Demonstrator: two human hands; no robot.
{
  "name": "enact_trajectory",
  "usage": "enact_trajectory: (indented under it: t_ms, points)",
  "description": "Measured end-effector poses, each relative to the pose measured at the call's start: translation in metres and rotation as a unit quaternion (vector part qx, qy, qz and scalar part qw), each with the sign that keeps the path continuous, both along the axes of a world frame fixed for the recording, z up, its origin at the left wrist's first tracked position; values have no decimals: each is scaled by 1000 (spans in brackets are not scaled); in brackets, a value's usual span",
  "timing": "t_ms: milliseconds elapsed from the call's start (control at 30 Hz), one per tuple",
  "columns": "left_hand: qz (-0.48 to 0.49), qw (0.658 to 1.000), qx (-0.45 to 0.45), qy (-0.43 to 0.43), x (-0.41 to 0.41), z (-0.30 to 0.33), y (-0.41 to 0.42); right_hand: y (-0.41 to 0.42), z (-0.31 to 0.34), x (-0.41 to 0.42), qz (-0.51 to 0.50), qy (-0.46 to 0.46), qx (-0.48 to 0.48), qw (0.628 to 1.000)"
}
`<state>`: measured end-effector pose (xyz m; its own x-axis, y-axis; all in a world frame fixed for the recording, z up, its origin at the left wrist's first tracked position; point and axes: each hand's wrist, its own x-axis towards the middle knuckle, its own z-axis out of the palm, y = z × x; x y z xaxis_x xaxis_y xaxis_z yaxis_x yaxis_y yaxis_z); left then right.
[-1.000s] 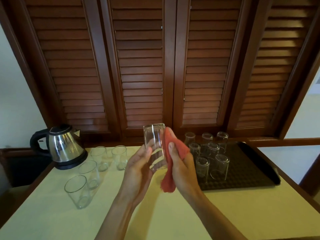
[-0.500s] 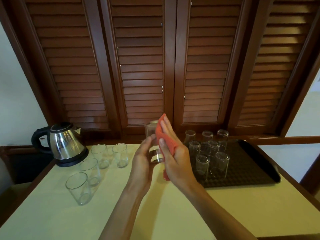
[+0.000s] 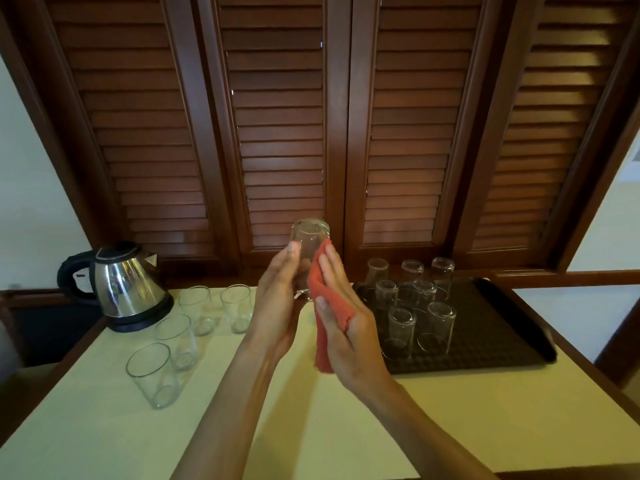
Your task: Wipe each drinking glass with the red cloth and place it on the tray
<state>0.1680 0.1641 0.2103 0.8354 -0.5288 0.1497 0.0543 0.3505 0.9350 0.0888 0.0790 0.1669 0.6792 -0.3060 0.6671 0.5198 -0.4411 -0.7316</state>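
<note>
My left hand [image 3: 278, 303] holds a clear drinking glass [image 3: 309, 242] upside down above the table, base upward. My right hand [image 3: 341, 317] presses the red cloth [image 3: 329, 306] against the right side of that glass, and the cloth's tail hangs below my palm. The dark tray [image 3: 498, 327] lies to the right with several glasses standing upside down on it [image 3: 438, 327]. Several upright glasses [image 3: 152, 374] stand on the table at the left.
A steel electric kettle [image 3: 126, 285] stands at the table's back left corner. Wooden louvred shutters [image 3: 284, 133] close off the back. The pale table top [image 3: 311, 427] has a wooden edge along the right side.
The glass has turned and risen slightly between my hands. My right hand has slid the cloth along its side, and the view has shifted a little.
</note>
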Motion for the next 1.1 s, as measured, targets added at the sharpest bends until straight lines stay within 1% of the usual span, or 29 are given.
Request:
enact_trajectory:
  t_ms: [67,100,133,167,233,267,300,333,400,467,500,567,633,667,700,733,800,833,933,1000,1033,1100]
  points:
    - [-8,1000,16,14,-8,-8,-2,-10,9,3,4,33,124,992]
    - [-21,999,26,22,-15,-13,-4,-18,15,6,-8,32,167,985]
    - [-31,998,34,34,-20,-17,-6,-23,22,6,-19,23,173,984]
    - [-37,997,38,47,-24,-18,-8,-23,28,5,-22,16,150,988]
    - [-36,997,29,59,-23,-13,-8,-14,26,0,-9,12,73,997]
    - [-36,998,21,42,-20,-9,-7,-10,16,-4,-6,9,44,999]
    - [-35,999,16,25,-18,-5,-6,-5,8,-9,2,5,41,999]
    - [-26,1000,15,8,-14,-4,-6,-4,3,-12,14,7,61,998]
    - [-22,1000,11,-13,-18,-5,-6,-9,9,-9,38,30,147,988]
    - [-24,999,23,-11,-25,-12,-9,-19,21,-3,30,39,180,982]
    - [-28,999,22,-5,-28,-14,-9,-20,27,-2,28,36,170,984]
    - [-19,1000,1,0,-26,-11,-7,-12,27,-4,31,28,119,992]
    - [-1,1000,-27,9,-18,-8,-2,-4,10,-9,48,20,75,996]
    - [6,999,-37,8,-14,-7,-1,-2,3,-12,56,13,77,995]
    - [10,999,-41,2,-13,-9,0,-2,5,-14,59,11,104,993]
    - [14,999,-35,-6,-15,-11,-2,-6,10,-11,50,25,150,987]
    - [22,1000,-4,-16,-23,-18,-6,-19,22,-1,40,59,242,968]
    - [26,1000,11,-14,-28,-18,-9,-22,28,3,40,62,247,966]
    - [45,999,21,4,-29,-10,-9,-8,26,-2,28,24,165,986]
    - [60,997,22,-33,-23,-2,-6,7,12,-10,33,26,148,988]
    - [71,996,22,-51,-22,0,-5,9,8,-12,30,32,160,986]
    - [77,995,15,-57,-25,-5,-3,5,15,-8,32,57,228,972]
